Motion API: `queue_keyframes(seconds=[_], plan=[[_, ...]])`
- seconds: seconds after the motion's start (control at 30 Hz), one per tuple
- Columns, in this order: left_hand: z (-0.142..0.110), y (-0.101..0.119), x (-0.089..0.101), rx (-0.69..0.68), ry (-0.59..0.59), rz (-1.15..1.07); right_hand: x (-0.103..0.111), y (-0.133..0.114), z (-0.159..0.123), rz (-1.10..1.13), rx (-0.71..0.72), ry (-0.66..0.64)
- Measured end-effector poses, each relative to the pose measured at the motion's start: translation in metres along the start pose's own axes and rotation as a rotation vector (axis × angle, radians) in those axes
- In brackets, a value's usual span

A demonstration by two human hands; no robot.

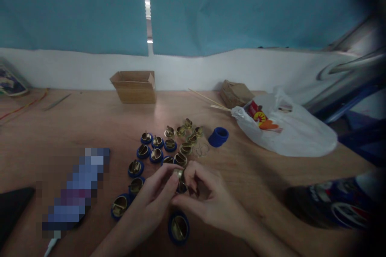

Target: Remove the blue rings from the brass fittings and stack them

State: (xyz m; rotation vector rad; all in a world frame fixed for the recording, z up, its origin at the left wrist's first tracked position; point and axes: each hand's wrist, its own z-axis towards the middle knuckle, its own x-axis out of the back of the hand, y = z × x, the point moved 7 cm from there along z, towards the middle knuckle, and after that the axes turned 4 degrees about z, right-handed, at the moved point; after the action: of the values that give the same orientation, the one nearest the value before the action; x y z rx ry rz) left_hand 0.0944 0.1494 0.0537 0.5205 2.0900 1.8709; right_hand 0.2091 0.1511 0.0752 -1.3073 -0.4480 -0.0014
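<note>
My left hand pinches a small round brass-coloured badge back between thumb and fingertips. Curled around its other side is my right hand, thumb underneath; its fingers partly hide the piece. Just below the hands lies a brass badge back set in a blue ring. Several more blue-ringed badge backs spread to the left and beyond my hands. Behind them sit several brass badge backs without visible blue rings. A short stack of blue rings stands to their right, near thin clear rings.
An open cardboard box stands at the back. Rightward are a brown paper package, thin sticks, a white plastic bag and a dark bottle on its side. A blurred-out phone-like device with a cable lies left.
</note>
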Motion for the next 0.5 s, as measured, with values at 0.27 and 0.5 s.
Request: queue_keyframes(seconds=[0.27,0.5], plan=[[-0.0026,-0.0059,0.0024,-0.018,0.075,0.055,0.0081,-0.0005,-0.0004,0.028,-0.058,-0.003],[-0.0021,-0.0078,-0.0005,-0.057,0.041,0.114,0.0054,-0.0063,0.0012,-0.088,-0.031,-0.102]])
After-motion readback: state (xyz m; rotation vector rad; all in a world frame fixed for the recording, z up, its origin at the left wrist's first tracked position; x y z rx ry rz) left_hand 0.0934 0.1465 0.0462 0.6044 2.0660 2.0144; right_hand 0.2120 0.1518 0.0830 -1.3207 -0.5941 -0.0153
